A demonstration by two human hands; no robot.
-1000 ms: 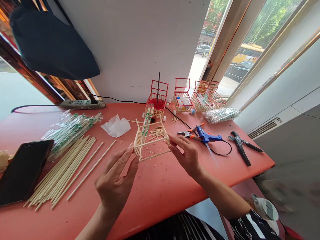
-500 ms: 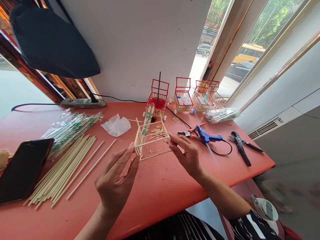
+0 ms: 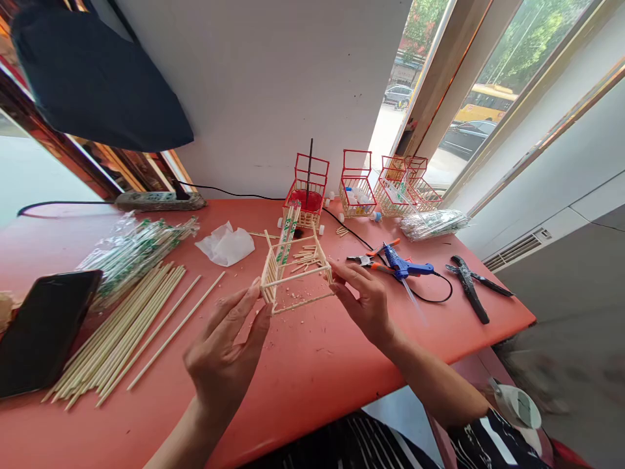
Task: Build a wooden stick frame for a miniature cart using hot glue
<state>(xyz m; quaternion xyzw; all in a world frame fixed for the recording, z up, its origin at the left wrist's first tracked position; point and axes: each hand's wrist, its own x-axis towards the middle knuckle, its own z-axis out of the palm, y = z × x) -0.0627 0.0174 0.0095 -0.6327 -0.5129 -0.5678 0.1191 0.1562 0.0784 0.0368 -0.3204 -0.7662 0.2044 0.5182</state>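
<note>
A small open frame of pale wooden sticks [image 3: 297,276] is held up over the red table, with a row of short sticks along its left side. The fingertips of my left hand [image 3: 227,342] pinch its lower left corner. My right hand [image 3: 364,303] grips the right end between thumb and fingers. Under and behind the frame lie short cut sticks [image 3: 306,256] and crumbs of wood. Two green-printed wrapped chopsticks [image 3: 289,231] lean behind it, against a red-trimmed stick basket [image 3: 307,195].
Long sticks [image 3: 122,332], a phone [image 3: 46,326] and wrapped chopsticks [image 3: 139,251] lie left on the red table [image 3: 303,384]. A blue glue gun [image 3: 403,266], pliers [image 3: 471,286] and a cord are right. More stick baskets [image 3: 358,192] stand along the back.
</note>
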